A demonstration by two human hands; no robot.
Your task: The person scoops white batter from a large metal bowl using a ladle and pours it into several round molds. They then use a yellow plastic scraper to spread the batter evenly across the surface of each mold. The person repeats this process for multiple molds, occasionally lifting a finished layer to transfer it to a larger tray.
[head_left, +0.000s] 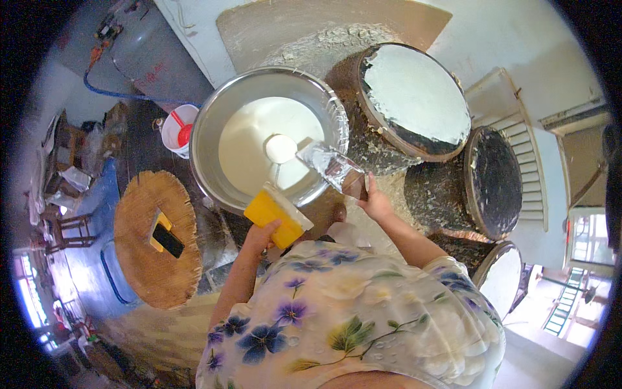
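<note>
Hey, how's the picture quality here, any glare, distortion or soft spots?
In the head view, the left window and right window are blown toward white; the metal basin catches bright highlights along its rim; straight edges bow toward the dark border; the yellow scraper in the left hand reads clearly, while details near the border look softer.

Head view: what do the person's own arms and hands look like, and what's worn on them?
The left hand and right hand are ungloved. Both forearms are bare below the short sleeves of a pale shirt with purple, blue and green floral print.
</note>
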